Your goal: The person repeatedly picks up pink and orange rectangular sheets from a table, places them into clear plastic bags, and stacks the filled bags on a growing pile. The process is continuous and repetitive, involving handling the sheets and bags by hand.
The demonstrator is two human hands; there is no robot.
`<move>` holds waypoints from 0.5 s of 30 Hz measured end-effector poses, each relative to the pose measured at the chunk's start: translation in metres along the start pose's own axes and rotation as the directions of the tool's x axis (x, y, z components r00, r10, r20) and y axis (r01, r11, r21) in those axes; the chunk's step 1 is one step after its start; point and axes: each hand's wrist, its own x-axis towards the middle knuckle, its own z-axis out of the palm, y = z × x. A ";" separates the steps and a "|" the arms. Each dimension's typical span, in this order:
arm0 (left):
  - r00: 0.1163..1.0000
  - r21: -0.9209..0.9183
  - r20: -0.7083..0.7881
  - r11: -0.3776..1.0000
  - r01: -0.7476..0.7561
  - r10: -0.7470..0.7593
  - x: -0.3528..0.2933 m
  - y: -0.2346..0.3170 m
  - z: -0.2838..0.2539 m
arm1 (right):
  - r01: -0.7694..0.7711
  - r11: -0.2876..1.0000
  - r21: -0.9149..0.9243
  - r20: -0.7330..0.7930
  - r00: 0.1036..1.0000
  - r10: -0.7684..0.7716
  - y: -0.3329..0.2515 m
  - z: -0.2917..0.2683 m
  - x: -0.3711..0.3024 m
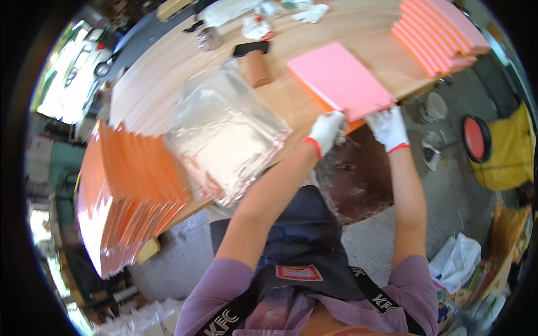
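A rectangular stack of pink sheets [342,78] with orange sides lies aslant at the table's front edge. Both of my hands wear white gloves with red cuffs. My left hand [328,132] is closed with curled fingers at the stack's near left corner. At the near right corner, my right hand [386,127] grips the edge; some of its fingertips are hidden. Left of the stack lie clear plastic bags [224,134], shiny and partly overlapping. Farther left, a tall pile of orange wrapped packs [134,179] leans over the table edge.
Another pile of pink and orange stacks [440,36] stands at the far right. Behind the bags are a brown block [258,68], a black phone [250,49] and a metal tin [208,39]. A loose white glove [310,13] lies farther back. A yellow sack [507,151] stands on the floor at right.
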 end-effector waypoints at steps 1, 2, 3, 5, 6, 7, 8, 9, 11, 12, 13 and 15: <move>0.998 0.165 0.067 0.986 -0.030 0.020 -0.016 0.007 0.007 | -0.006 1.000 -0.012 -0.049 0.999 0.006 -0.006 -0.019 0.018; 0.991 0.322 0.127 0.944 -0.073 0.033 -0.036 0.011 0.007 | -0.062 0.994 -0.088 0.029 0.997 0.065 -0.013 -0.032 0.032; 0.954 0.574 0.157 0.762 -0.300 0.257 -0.055 0.003 -0.007 | -0.011 0.994 -0.105 0.040 0.999 0.015 -0.010 -0.037 0.038; 0.840 0.844 0.231 0.329 -0.424 0.491 -0.107 -0.011 -0.038 | -0.027 0.973 -0.227 0.036 0.999 0.036 -0.008 -0.029 0.044; 0.806 0.907 0.227 0.184 -0.380 0.547 -0.136 -0.009 -0.056 | -0.033 0.961 -0.276 0.066 0.996 0.053 -0.009 -0.030 0.045; 0.730 0.932 0.174 0.128 -0.339 0.661 -0.155 -0.012 -0.083 | -0.052 0.955 -0.293 0.096 0.992 0.084 -0.007 -0.026 0.046; 0.634 0.952 0.135 0.079 -0.297 0.761 -0.166 -0.020 -0.117 | -0.006 0.953 -0.303 0.107 0.993 0.040 -0.005 -0.023 0.047; 0.643 0.995 0.083 -0.093 -0.018 0.761 -0.174 -0.035 -0.165 | 0.044 0.948 -0.314 0.119 0.993 -0.007 -0.004 -0.019 0.048; 0.684 0.932 0.003 -0.251 0.263 0.730 -0.181 -0.048 -0.220 | 0.165 0.960 -0.226 0.154 0.979 -0.132 0.001 -0.012 0.048; 0.725 0.933 -0.024 -0.245 0.264 0.688 -0.180 -0.047 -0.231 | 0.196 0.958 -0.211 0.168 0.972 -0.162 0.004 -0.006 0.043; 0.762 0.932 -0.058 -0.238 0.272 0.644 -0.180 -0.044 -0.241 | 0.222 0.956 -0.192 0.187 0.965 -0.186 0.007 0.002 0.036; 0.751 0.945 0.004 -0.247 0.212 0.660 -0.164 -0.031 -0.265 | 0.270 0.946 -0.182 0.250 0.943 -0.221 0.008 0.017 0.018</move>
